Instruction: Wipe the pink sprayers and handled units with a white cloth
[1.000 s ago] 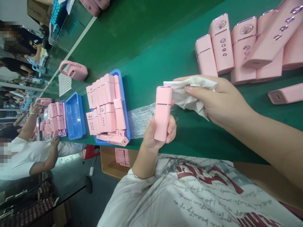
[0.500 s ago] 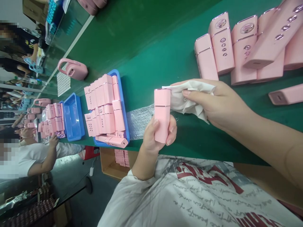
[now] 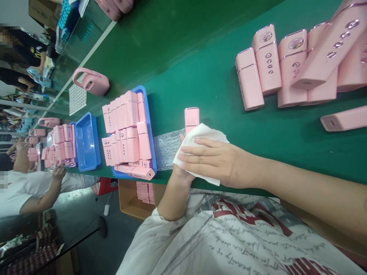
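Upright in my left hand (image 3: pixel 183 176) is a slim pink handheld device (image 3: pixel 192 116). Its top end shows, with a shiny band and a patch of small dots; its lower part is covered. The fingers of my left hand are mostly hidden, with a fingertip and the wrist visible. Across the front of the device lies a white cloth (image 3: pixel 206 133), pressed there by my right hand (image 3: pixel 209 160). The fingers of that hand are stretched flat over the cloth, pointing left.
Left of my hands stands a blue tray (image 3: pixel 147 126) packed with pink devices, a strip of bubble wrap (image 3: pixel 169 149) beside it. Several pink devices (image 3: pixel 266 65) stand grouped at the right. Further left are another blue tray (image 3: pixel 96 141), a pink handled item (image 3: pixel 97 84) and a co-worker's arm (image 3: pixel 43 191).
My right hand has moved left and down, bringing the cloth from beside the device onto its front. The device has turned, showing a dotted face.
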Demonstrator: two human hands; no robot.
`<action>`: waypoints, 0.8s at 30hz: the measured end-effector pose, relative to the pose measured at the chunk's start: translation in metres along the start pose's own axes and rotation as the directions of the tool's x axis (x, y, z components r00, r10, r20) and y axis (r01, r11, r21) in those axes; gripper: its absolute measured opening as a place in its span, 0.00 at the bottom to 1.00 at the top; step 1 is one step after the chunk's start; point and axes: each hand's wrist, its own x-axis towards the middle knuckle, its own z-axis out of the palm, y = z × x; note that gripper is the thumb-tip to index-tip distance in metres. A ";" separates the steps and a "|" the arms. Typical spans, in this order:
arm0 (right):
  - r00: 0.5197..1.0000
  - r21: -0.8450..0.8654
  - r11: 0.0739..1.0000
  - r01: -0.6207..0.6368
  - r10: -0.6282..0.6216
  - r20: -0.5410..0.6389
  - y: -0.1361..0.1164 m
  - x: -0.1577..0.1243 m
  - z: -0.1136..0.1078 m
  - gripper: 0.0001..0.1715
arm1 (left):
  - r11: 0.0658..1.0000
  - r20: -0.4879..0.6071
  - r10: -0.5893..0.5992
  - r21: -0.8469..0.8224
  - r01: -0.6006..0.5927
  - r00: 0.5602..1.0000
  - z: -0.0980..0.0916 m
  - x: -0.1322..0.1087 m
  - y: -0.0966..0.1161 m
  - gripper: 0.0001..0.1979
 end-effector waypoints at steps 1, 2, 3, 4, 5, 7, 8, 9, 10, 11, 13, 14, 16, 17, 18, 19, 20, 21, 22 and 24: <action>1.000 -0.029 1.000 0.002 -0.002 0.005 0.003 -0.001 0.000 0.20 | 1.000 0.033 0.008 -0.012 -0.008 0.999 0.000 0.000 0.000 0.23; 0.998 -0.068 0.996 -0.055 0.054 -0.015 0.006 -0.002 -0.002 0.21 | 0.999 0.090 0.032 -0.028 -0.029 0.995 0.000 0.000 -0.001 0.24; 0.990 -0.107 0.985 -0.139 0.134 -0.052 0.010 -0.002 -0.004 0.23 | 0.998 0.154 0.053 -0.038 -0.048 0.987 0.000 -0.001 -0.001 0.26; 0.974 -0.138 0.966 -0.219 0.207 -0.093 0.013 -0.003 -0.007 0.24 | 0.998 0.211 0.059 -0.039 -0.052 0.976 0.001 -0.002 -0.002 0.29; 0.961 -0.159 0.951 -0.265 0.248 -0.121 0.015 -0.002 -0.010 0.25 | 0.998 0.250 0.058 -0.035 -0.051 0.966 0.001 -0.004 -0.003 0.31; 0.975 -0.155 0.966 -0.208 0.192 -0.113 0.015 -0.002 -0.012 0.25 | 0.999 0.235 0.039 -0.033 -0.032 0.971 0.001 -0.006 -0.004 0.33; 0.988 -0.129 0.982 -0.140 0.130 -0.082 0.014 -0.001 -0.011 0.25 | 0.998 0.193 0.036 -0.050 -0.027 0.981 0.001 -0.006 -0.004 0.32; 0.995 -0.091 0.992 -0.086 0.081 -0.059 0.013 -0.001 -0.010 0.25 | 0.997 0.156 0.042 -0.077 -0.031 0.987 0.001 -0.007 -0.003 0.30; 0.996 -0.052 0.996 -0.078 0.075 -0.055 0.013 -0.001 -0.010 0.25 | 0.994 0.142 0.050 -0.106 -0.035 0.989 0.001 -0.008 -0.002 0.29; 0.989 -0.019 0.992 -0.128 0.126 -0.079 0.013 -0.001 -0.010 0.26 | 0.991 0.155 0.060 -0.130 -0.040 0.986 0.001 -0.008 0.000 0.28; 0.902 0.060 0.924 -0.377 0.381 -0.203 0.016 -0.001 -0.014 0.24 | 0.986 0.236 0.097 -0.158 -0.060 0.967 0.002 -0.010 0.003 0.27; 0.804 0.128 0.850 -0.511 0.525 -0.278 0.018 -0.001 -0.018 0.22 | 0.985 0.285 0.111 -0.156 -0.068 0.952 0.003 -0.010 0.004 0.29; 0.582 0.308 0.685 -0.660 0.726 -0.367 0.021 0.001 -0.027 0.19 | 0.989 0.355 0.120 -0.127 -0.079 0.927 0.003 -0.012 0.005 0.31; 0.508 0.393 0.628 -0.672 0.776 -0.374 0.022 0.002 -0.032 0.17 | 0.990 0.370 0.123 -0.106 -0.089 0.921 0.003 -0.012 0.005 0.31; 0.472 0.458 0.597 -0.659 0.802 -0.366 0.021 0.003 -0.035 0.16 | 0.991 0.374 0.124 -0.087 -0.099 0.919 0.002 -0.013 0.005 0.31; 0.465 0.499 0.583 -0.640 0.812 -0.352 0.020 0.004 -0.038 0.15 | 0.991 0.367 0.128 -0.072 -0.109 0.921 0.002 -0.013 0.004 0.30; 0.473 0.526 0.575 -0.627 0.817 -0.329 0.019 0.005 -0.038 0.14 | 0.991 0.354 0.133 -0.065 -0.117 0.926 0.002 -0.013 0.003 0.29; 0.484 0.546 0.566 -0.618 0.821 -0.303 0.017 0.006 -0.037 0.13 | 0.991 0.343 0.134 -0.062 -0.120 0.930 0.001 -0.012 0.003 0.27; 0.491 0.565 0.551 -0.614 0.827 -0.274 0.016 0.006 -0.036 0.13 | 0.991 0.339 0.130 -0.062 -0.116 0.932 0.001 -0.012 0.003 0.25; 0.489 0.618 0.500 -0.606 0.848 -0.206 0.015 0.006 -0.031 0.12 | 0.992 0.359 0.119 -0.071 -0.100 0.926 0.001 -0.011 0.003 0.22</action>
